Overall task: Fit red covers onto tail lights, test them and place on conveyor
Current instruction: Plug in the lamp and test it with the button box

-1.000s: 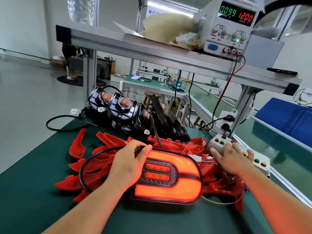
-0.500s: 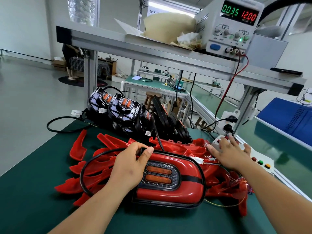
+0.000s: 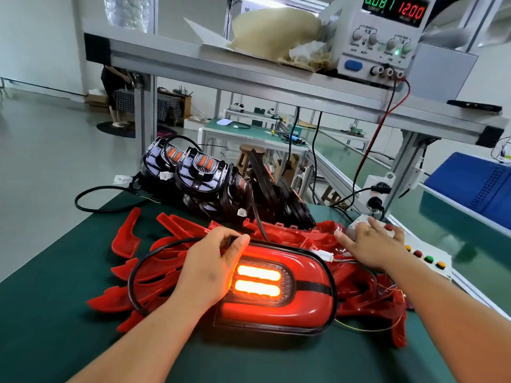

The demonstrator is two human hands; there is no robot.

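Under left hand (image 3: 210, 269), lit tail light (image 3: 279, 291), left end gripped

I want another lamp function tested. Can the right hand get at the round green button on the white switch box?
Probably yes. The right hand lies spread on the white switch box; the round green button sits uncovered beside its wrist.

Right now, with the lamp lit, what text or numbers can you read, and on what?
"0.081": green digits on the power supply display.
"12.00": red digits on the same display.
"CURRENT", "VOLTAGE": printed above its knobs; the smaller knob labels are too blurred.
The white sign behind the shelf: too blurred to read.
On the tail light and the button box: no text seen.
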